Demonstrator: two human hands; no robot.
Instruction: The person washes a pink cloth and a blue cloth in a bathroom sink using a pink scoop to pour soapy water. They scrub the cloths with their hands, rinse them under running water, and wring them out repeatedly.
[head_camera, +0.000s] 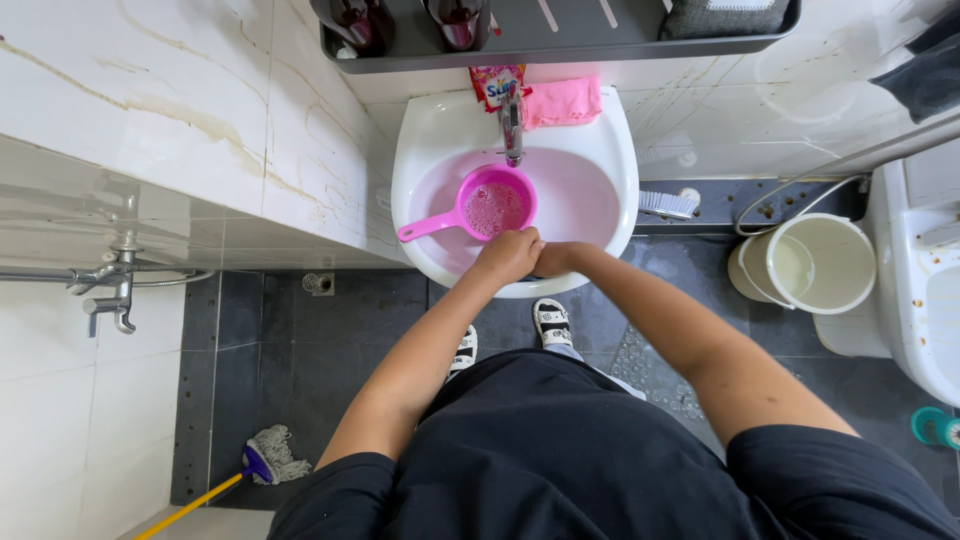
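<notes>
Where both hands meet at the near rim of the white sink (420, 140), left hand (508, 255) and right hand (556, 259) pressed together, grip unclear, pink long-handled scoop (480, 207) just beyond, sudsy pink water inside, under the tap (512, 128).

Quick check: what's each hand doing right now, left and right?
Left hand: closed, pressed against the right at the white ceramic sink rim; contents cannot be told.
Right hand: closed likewise; contents cannot be told.

I'm looking into a home bathroom: a wall-mounted washbasin (610, 150), toilet (920, 280) beside it, mop (262, 462) on the tiled floor (300, 340) below.
</notes>
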